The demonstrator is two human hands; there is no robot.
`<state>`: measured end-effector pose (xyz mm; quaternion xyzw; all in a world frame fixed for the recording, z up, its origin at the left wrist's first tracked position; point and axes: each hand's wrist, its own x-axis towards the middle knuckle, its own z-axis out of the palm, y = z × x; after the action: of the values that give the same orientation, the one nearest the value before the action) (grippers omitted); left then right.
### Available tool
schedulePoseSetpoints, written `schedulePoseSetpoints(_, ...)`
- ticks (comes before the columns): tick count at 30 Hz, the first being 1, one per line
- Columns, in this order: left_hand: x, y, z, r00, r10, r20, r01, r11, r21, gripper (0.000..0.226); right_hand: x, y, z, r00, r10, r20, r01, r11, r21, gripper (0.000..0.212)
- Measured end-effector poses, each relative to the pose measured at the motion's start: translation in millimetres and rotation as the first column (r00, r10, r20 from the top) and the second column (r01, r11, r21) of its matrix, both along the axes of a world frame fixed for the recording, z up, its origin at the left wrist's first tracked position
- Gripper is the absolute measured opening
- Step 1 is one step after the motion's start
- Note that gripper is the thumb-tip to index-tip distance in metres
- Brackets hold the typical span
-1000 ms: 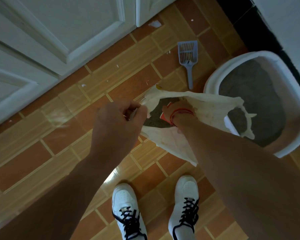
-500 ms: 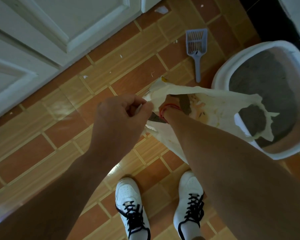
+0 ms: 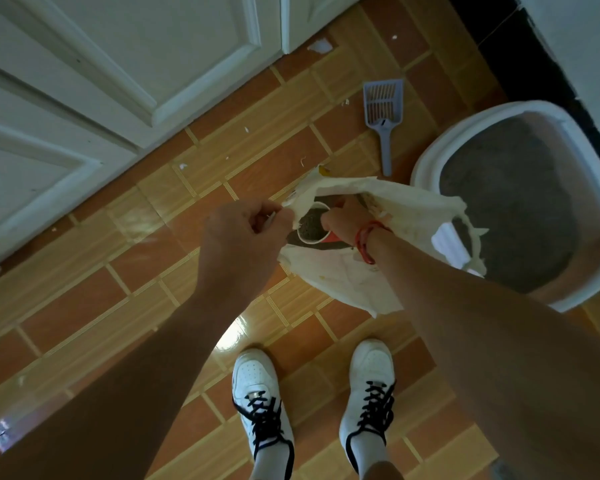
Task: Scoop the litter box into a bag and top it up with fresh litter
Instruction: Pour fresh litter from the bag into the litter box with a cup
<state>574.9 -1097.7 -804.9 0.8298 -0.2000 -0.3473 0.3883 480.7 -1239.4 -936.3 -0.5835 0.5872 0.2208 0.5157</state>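
White plastic bag (image 3: 343,282) is held open above the tiled floor (image 3: 118,271), with the left hand (image 3: 239,233) pinching its rim tight. The right hand (image 3: 343,216) is down inside the mouth, fingers curled round a cup (image 3: 310,230) full of grey litter. The litter box (image 3: 426,161) sits just behind the bag, and the scoop (image 3: 383,112) is lying on the floor beside it.

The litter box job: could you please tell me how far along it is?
Scooping seems finished: the scoop lies on the floor beside the litter box. In hand: the left hand pinches the bag open while the right hand holds a cup full of grey litter inside its mouth. Left, probably: tipping that cup into the box, which already holds litter.
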Motion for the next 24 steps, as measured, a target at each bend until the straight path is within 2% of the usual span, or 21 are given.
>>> schedulePoseSetpoints(5,-9.0,0.0,13.0,0.996,0.080,-0.036,-0.079,0.997,0.026,0.017,-5.7,-7.3,48.9,0.999,-0.033,0.026,0.033,0.999,0.007,0.041)
schedulePoseSetpoints(10,-21.4,3.9,23.9,0.984,0.164,-0.076,-0.158,0.985,0.070,0.009,-19.3,-9.3,88.3,0.997,0.012,0.075,-0.016,0.998,0.053,0.031)
schedulePoseSetpoints(14,-32.9,4.0,30.8,0.973,0.216,-0.079,-0.204,0.970,0.132,0.009,-35.3,-10.5,124.7,0.982,-0.063,0.177,0.040,0.991,0.131,0.027)
schedulePoseSetpoints(17,-41.4,0.7,38.4,0.971,0.219,-0.094,-0.202,0.966,0.162,0.014,-49.3,-11.8,149.4,0.966,-0.092,0.243,0.054,0.986,0.158,0.041)
schedulePoseSetpoints(21,-51.1,-6.8,45.0,0.976,0.204,-0.079,-0.186,0.964,0.192,0.020,-63.3,-21.0,173.9,0.928,-0.194,0.317,0.136,0.971,0.197,0.030)
schedulePoseSetpoints(24,-56.0,-13.1,44.3,0.976,0.199,-0.086,-0.178,0.962,0.207,0.023,-73.0,-30.4,191.9,0.897,-0.287,0.335,0.219,0.949,0.227,0.030)
